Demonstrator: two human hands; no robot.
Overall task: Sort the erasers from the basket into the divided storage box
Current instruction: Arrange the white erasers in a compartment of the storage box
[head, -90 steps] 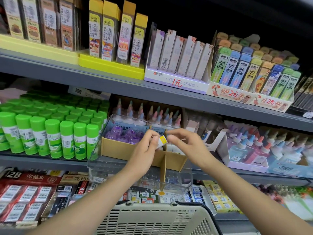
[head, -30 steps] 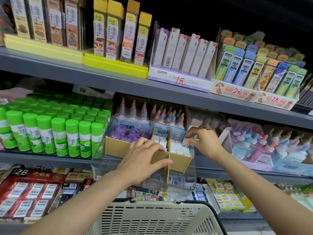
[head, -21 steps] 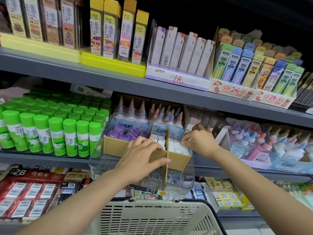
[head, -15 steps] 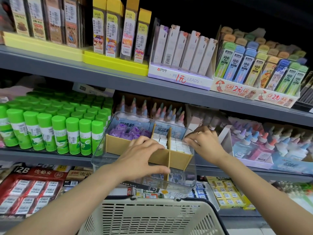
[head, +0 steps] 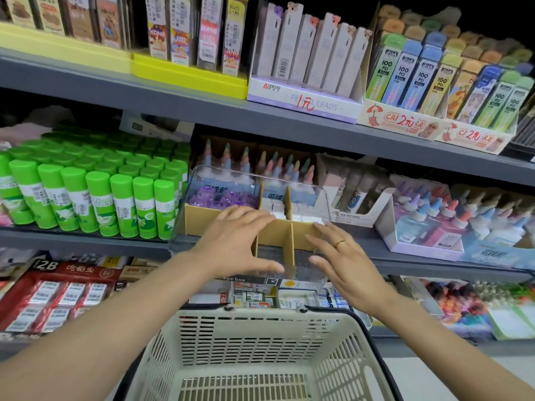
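Head view, item: white erasers [head: 301, 217], light, firm, grippy, pinchable by their long sides, packed in the divided storage box's [head: 278, 235] right compartments; my left hand [head: 234, 244] and right hand [head: 344, 261] spread empty before it.

Green-capped glue sticks [head: 95, 195] are standing upright in packed rows at the left of the middle shelf [head: 86, 241]. Bottles with pastel nozzles [head: 434, 221] are sitting in a display carton at the right of that shelf. On the upper shelf [head: 173, 96], yellow trays [head: 185, 76] are holding upright carded packs, a white pencil-lead carton [head: 304, 102] is standing beside them to the right, and coloured lead cases [head: 419, 76] are leaning in a further carton at the far right. Red packs [head: 58, 287] are lying on the lower shelf at the near left.
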